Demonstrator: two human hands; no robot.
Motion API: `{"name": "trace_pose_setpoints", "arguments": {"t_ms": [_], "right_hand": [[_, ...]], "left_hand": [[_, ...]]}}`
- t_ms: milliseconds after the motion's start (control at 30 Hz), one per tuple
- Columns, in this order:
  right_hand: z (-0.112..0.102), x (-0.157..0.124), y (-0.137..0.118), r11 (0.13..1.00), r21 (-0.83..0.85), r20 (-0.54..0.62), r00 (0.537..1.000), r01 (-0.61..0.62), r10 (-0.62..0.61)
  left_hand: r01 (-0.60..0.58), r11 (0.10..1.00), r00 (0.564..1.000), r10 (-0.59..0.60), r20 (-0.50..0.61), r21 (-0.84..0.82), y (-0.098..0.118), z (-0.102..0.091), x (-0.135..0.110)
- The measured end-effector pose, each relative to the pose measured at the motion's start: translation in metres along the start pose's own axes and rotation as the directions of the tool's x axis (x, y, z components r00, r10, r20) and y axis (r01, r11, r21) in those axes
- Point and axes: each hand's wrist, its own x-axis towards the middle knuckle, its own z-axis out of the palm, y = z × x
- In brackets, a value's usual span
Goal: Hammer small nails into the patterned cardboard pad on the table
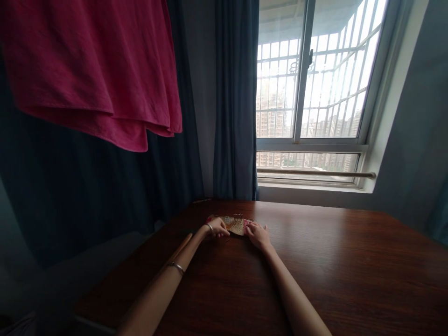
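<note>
A small, curved, beige piece (238, 227) with a dotted pattern and a pink-red end lies on the brown wooden table (332, 261); its exact kind is hard to make out. My left hand (219, 227), fingers curled in a pinch, is at the left part of this piece. What those fingertips grip, if anything, is too small to tell. On the pink right end rests my right hand (258, 234), its fingers spread and partly covering it. Bracelets circle my left wrist and forearm. A thin, thread-like bit (227, 240) lies just below the left fingertips.
A long, light-brown stick-like thing (185, 242) lies left of my left forearm. Dark blue curtains (235, 102) hang behind the table, and a pink towel (94, 70) hangs at upper left. A barred window (297, 142) stands at the back right.
</note>
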Motion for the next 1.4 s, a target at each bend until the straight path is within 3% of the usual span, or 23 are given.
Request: {"name": "trace_pose_setpoints", "arguments": {"t_ms": [33,100,167,267,433,633,867,1200,1400], "right_hand": [[0.001,0.002,-0.002,1.000,-0.008,-0.012,1.000,-0.016,0.016],[0.003,0.010,-0.005,0.998,-0.025,-0.037,0.998,-0.056,0.055],[0.006,0.020,-0.009,0.994,-0.035,-0.065,0.993,-0.104,0.101],[0.012,0.035,-0.011,0.987,-0.026,-0.110,0.982,-0.158,0.154],[0.025,0.047,-0.011,0.989,0.033,-0.139,0.979,-0.146,0.149],[0.037,0.046,-0.010,0.993,0.093,-0.146,0.985,-0.077,0.090],[0.039,0.057,-0.003,0.987,0.110,-0.132,0.983,-0.117,0.131],[0.044,0.058,-0.008,0.977,0.097,-0.152,0.968,-0.188,0.202],[0.039,0.056,-0.005,0.971,0.187,-0.158,0.971,-0.149,0.179]], "left_hand": [[-0.027,0.999,0.994,0.024,-0.103,-0.030,0.001,-0.001,0.005],[-0.135,0.988,0.940,0.104,-0.326,-0.075,0.001,-0.001,0.018],[-0.243,0.966,0.881,0.183,-0.436,-0.086,-0.002,0.003,0.030],[-0.324,0.939,0.864,0.244,-0.440,-0.116,-0.010,0.016,0.042],[-0.348,0.933,0.860,0.277,-0.428,-0.096,-0.021,0.030,0.048],[-0.314,0.946,0.866,0.252,-0.432,-0.079,-0.021,0.033,0.059],[-0.232,0.972,0.826,0.174,-0.536,-0.041,-0.026,0.045,0.079],[-0.244,0.969,0.827,0.188,-0.530,-0.037,-0.037,0.043,0.090],[-0.256,0.966,0.821,0.196,-0.536,-0.040,-0.038,0.043,0.088]]}}
